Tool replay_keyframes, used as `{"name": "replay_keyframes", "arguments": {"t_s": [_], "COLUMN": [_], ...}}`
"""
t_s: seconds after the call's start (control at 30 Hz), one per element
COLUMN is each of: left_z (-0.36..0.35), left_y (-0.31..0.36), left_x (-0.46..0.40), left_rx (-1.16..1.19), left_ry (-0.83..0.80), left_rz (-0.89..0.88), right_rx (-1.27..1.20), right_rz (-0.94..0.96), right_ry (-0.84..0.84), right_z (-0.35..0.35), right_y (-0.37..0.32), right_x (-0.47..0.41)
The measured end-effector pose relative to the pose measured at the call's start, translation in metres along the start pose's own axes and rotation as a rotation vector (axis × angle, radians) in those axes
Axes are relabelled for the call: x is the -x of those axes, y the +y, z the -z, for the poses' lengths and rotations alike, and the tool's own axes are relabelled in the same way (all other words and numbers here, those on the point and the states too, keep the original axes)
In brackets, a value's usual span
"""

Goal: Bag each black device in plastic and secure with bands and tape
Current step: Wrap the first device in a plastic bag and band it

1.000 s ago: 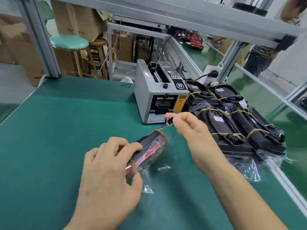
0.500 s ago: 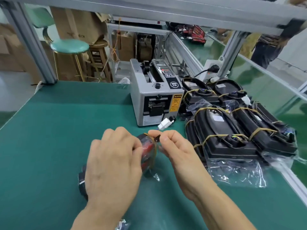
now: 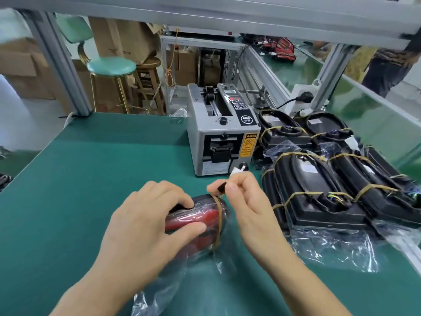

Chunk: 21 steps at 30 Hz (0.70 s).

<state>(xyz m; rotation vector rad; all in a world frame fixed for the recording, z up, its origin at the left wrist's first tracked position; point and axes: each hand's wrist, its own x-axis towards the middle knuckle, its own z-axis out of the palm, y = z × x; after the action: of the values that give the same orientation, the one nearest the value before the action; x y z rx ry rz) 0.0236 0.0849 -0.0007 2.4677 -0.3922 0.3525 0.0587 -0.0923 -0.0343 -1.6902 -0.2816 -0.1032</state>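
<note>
On a green worktop, a black and red device lies inside a clear plastic bag, a tan rubber band looped around its far end. The left hand curls over the device and grips it, fingers on top and thumb pressed against the red side. The right hand pinches a small black connector between thumb and forefinger just above the banded end, a white plug showing past the fingers. Just beyond stands a grey tape dispenser with a yellow warning label. To its right, a stack of bagged black devices, each bound with bands, rests near the worktop's edge. Behind the worktop are a green stool and cardboard boxes.
</note>
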Motion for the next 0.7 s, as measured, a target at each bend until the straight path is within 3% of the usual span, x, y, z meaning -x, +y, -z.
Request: {"name": "replay_keyframes", "arguments": {"t_s": [0.2, 0.37, 0.5, 0.6, 0.7], "left_z": [-0.009, 0.003, 0.000, 0.002, 0.007], "left_y": [0.008, 0.007, 0.016, 0.019, 0.025], "left_x": [-0.003, -0.015, -0.015, -0.014, -0.014], "left_rx": [-0.067, 0.226, 0.258, 0.264, 0.224], "left_ry": [-0.039, -0.274, -0.227, -0.243, -0.286], "left_rz": [-0.058, -0.007, 0.112, 0.173, 0.179], "right_rx": [-0.150, -0.139, -0.259, -0.347, -0.232], "right_rz": [0.037, -0.040, -0.061, -0.060, 0.013], "right_ry": [0.224, 0.204, 0.357, 0.382, 0.437], "right_z": [-0.004, -0.015, -0.026, -0.032, -0.041], "right_y": [0.011, 0.014, 0.013, 0.010, 0.010], "right_x": [0.012, 0.018, 0.030, 0.040, 0.043]}}
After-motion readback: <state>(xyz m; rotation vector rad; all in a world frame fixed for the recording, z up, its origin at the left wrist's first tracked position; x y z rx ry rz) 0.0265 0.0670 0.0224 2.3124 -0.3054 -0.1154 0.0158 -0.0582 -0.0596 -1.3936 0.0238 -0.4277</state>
